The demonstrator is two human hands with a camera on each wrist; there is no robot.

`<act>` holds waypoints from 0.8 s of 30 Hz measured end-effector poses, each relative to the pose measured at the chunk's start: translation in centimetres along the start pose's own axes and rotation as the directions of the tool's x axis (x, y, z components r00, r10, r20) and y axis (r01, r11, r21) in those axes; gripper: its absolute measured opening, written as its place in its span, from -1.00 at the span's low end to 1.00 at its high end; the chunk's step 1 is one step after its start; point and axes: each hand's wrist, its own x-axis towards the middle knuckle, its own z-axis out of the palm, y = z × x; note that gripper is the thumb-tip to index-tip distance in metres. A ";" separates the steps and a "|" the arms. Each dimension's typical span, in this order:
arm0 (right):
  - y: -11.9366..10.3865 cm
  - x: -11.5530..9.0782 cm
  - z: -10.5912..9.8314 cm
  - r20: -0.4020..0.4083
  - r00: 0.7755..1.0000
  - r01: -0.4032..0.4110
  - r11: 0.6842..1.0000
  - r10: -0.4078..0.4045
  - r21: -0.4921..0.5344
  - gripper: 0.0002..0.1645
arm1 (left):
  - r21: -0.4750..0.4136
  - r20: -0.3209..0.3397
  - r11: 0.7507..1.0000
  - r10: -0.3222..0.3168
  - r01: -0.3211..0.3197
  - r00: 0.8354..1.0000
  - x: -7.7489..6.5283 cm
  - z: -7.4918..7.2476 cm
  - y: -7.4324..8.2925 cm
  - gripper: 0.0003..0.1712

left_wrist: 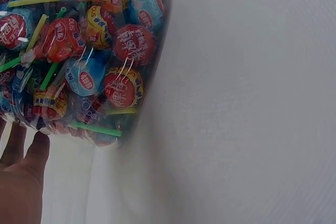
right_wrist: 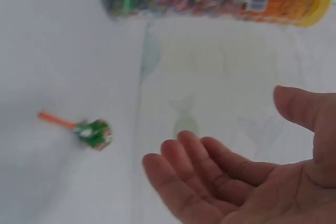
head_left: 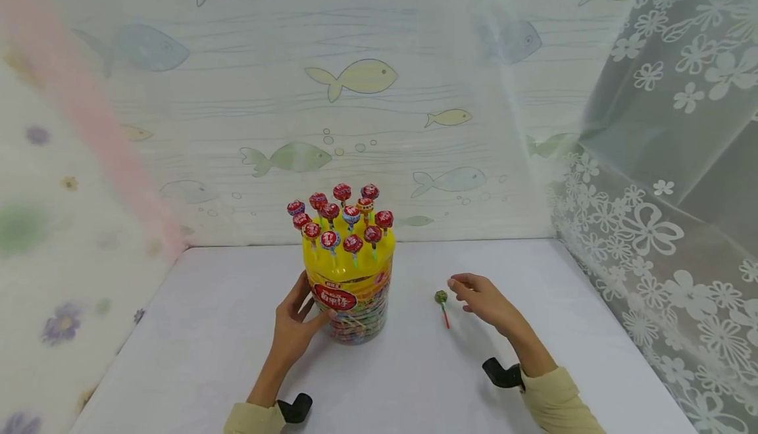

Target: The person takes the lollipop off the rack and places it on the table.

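A clear plastic jar (head_left: 358, 315) full of wrapped lollipops stands upright on the white table, also seen close up in the left wrist view. Its yellow lid (head_left: 370, 266) carries several red-wrapped lollipops (head_left: 353, 244) standing on their sticks. My left hand (head_left: 296, 325) grips the jar's left side, thumb across the front and fingers partly hidden behind it. To the right, a green-wrapped lollipop (head_left: 441, 296) with an orange stick lies on the table. Just beside and above it is my right hand (head_left: 485, 299), holding nothing, fingers loosely bent and thumb apart in the right wrist view.
A white table (head_left: 414, 388) spreads under everything. Behind it hangs a fish-print curtain (head_left: 367, 131). Floral fabric (head_left: 77, 276) borders the left side, and lace curtain (head_left: 651, 256) the right. Black wrist mounts (head_left: 502, 373) sit near both beige cuffs.
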 end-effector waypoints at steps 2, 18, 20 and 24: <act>-0.8 -0.3 0.0 -0.012 0.999 0.050 0.998 -0.050 0.032 -0.32 | -0.003 0.004 1.000 -0.001 0.001 1.000 0.0 0.0 0.0 0.05; -6.4 0.1 2.6 -0.403 0.807 0.546 0.804 -0.431 0.235 -0.66 | -0.015 0.010 0.999 0.039 -0.039 0.999 0.0 -0.2 -0.1 0.04; -6.7 0.5 3.1 -0.442 0.760 0.613 0.751 -0.475 0.246 -0.67 | -0.018 0.008 0.999 0.035 -0.035 0.999 0.0 -0.2 0.0 0.04; -7.4 1.0 4.1 -0.475 0.686 0.710 0.650 -0.552 0.270 -0.63 | -0.014 0.013 1.000 0.023 -0.022 1.000 -0.1 -0.2 -0.1 0.03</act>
